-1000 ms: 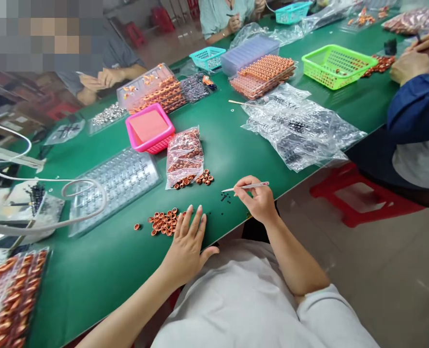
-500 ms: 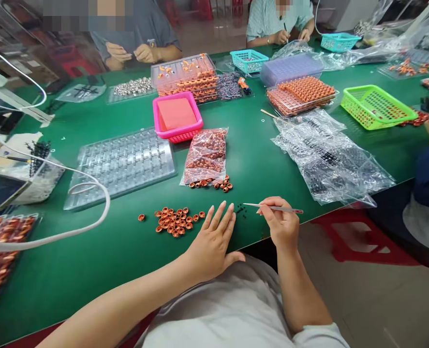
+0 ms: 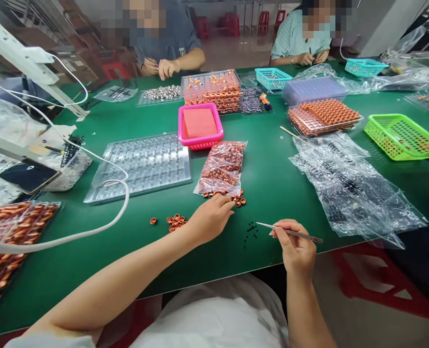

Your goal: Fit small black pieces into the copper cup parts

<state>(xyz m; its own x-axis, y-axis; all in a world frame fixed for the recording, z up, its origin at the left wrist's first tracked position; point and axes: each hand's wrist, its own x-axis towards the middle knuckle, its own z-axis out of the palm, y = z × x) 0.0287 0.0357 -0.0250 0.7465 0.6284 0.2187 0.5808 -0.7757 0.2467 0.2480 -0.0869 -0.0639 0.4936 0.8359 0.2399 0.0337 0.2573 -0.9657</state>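
Copper-coloured cups (image 3: 238, 203) lie just ahead of our left hand (image 3: 211, 218) (can't tell if it's pinching one); our right hand (image 3: 298, 247) pinches tweezers (image 3: 308, 236), long axis pointing left, black bits (image 3: 251, 228) just off the tip.

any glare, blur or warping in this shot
In the head view, glints on the clear bags and clear tray, soft sheen on the table; also in the head view, the red stool, lower right, looks stretched and soft; right hand fairly crisp.
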